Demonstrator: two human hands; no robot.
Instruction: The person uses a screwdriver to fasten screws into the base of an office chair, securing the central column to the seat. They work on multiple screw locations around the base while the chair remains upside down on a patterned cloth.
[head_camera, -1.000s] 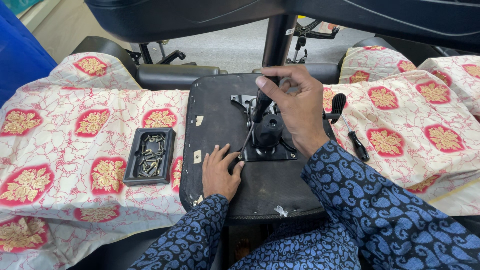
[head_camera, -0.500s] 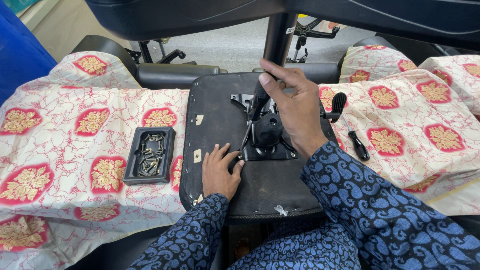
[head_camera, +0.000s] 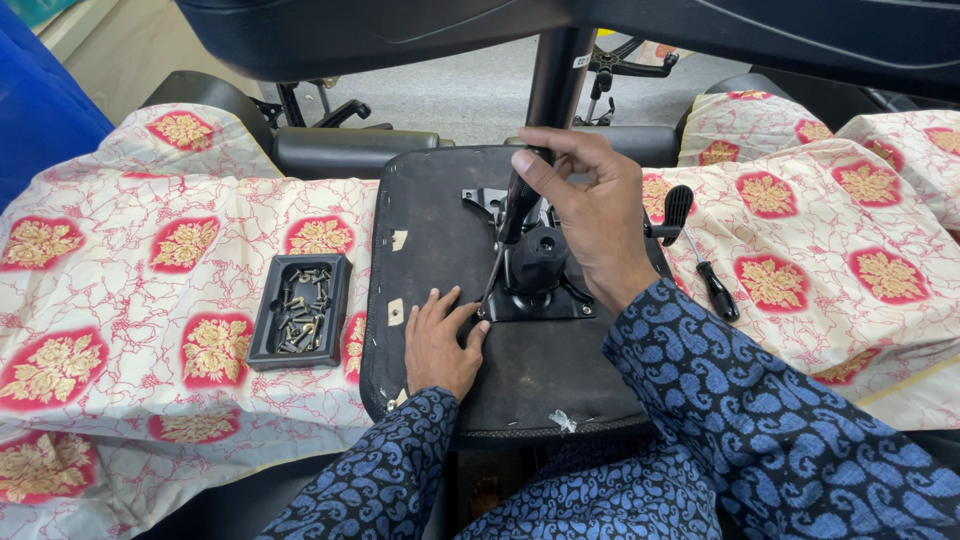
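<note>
An upturned black chair seat (head_camera: 430, 225) lies in front of me on a patterned cloth. A black metal mechanism plate (head_camera: 540, 270) sits on its underside. My right hand (head_camera: 590, 215) grips the dark handle of a screwdriver (head_camera: 512, 215), whose shaft slants down to the plate's near left corner. My left hand (head_camera: 440, 340) lies flat on the seat beside that corner, its fingertips touching the plate's edge near the tool tip. Both of my sleeves are blue with a paisley print.
A black tray of several screws (head_camera: 298, 310) rests on the cloth to the left of the seat. A second screwdriver (head_camera: 712, 285) lies on the cloth at the right. Chair armrests and base parts (head_camera: 350, 150) stand behind, and a dark chair part (head_camera: 560, 30) overhangs the scene.
My right hand has shifted its fingers slightly on the screwdriver handle. My left hand and the seat have stayed where they were.
</note>
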